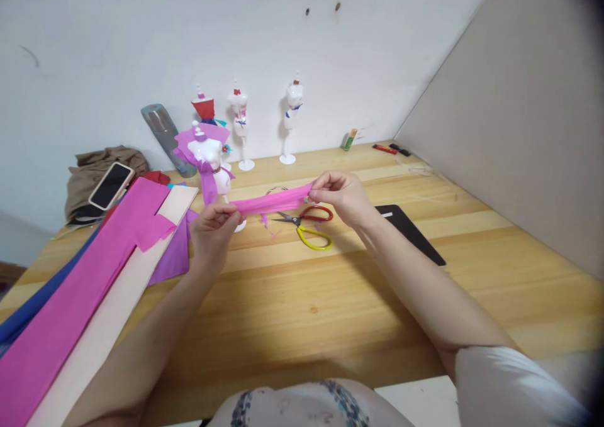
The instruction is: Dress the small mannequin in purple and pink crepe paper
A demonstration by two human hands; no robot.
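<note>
A bright pink strip of crepe paper (276, 202) is stretched between my two hands above the table. My left hand (213, 226) pinches its left end, and my right hand (340, 194) pinches the other end, a little higher. Behind and below the strip lie scissors (315, 238) with one red and one yellow handle, blades apart. Small purple scraps (265, 221) rest beside the blades. Just beyond my left hand stands a small white mannequin (207, 152) dressed in purple paper; its base is partly hidden by my hand and the strip.
Long folded sheets of pink (89, 301), cream and blue paper cover the left side. A phone (112, 186) lies on brown cloth there. Several small mannequins (293, 116) and a leaning bottle (165, 136) stand along the wall. A black flat board (415, 235) is under my right forearm.
</note>
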